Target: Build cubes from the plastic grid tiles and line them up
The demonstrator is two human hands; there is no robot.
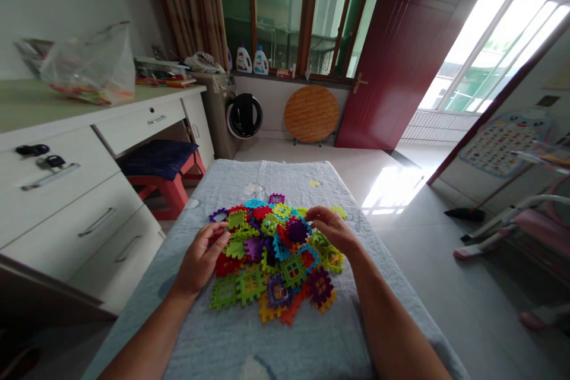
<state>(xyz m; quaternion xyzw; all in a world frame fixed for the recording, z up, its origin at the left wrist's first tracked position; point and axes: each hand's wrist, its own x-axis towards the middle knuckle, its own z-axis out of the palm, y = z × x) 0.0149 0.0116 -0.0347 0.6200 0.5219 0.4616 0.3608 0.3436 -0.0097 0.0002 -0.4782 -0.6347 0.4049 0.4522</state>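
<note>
Looking down on a loose heap of flat plastic pieces [280, 249] with notched edges, in lime green, purple, red, blue and orange, lying on a pale blue-grey patterned cloth [320, 341], between the left hand [202, 258] and the right hand [332, 228]. Probably light, and stiff enough to keep flat when lifted; likely smooth-faced and a little prone to sliding, yet hardly fragile. Best taken by the toothed rim between thumb and forefinger, or through an open lattice, as on the lime-green square grid piece [224, 292] at the near left of the heap. Likely harder to pick out singly near the dark purple round piece [297, 230], because of overlapping neighbours.

Holding the left hand at the left edge of the heap: palm turned inward, thumb on the near side, fingers gently bent toward the olive-green square piece [237, 219], with nothing visibly gripped. Cannot tell about light contact at the fingertips. Poising the right hand at the right edge: back of the hand upward, fingers loosely curved and pointing left, just beside the dark purple round piece, apparently released and holding nothing. Slanting both forearms [151, 323] inward, one to either side of the heap.
</note>
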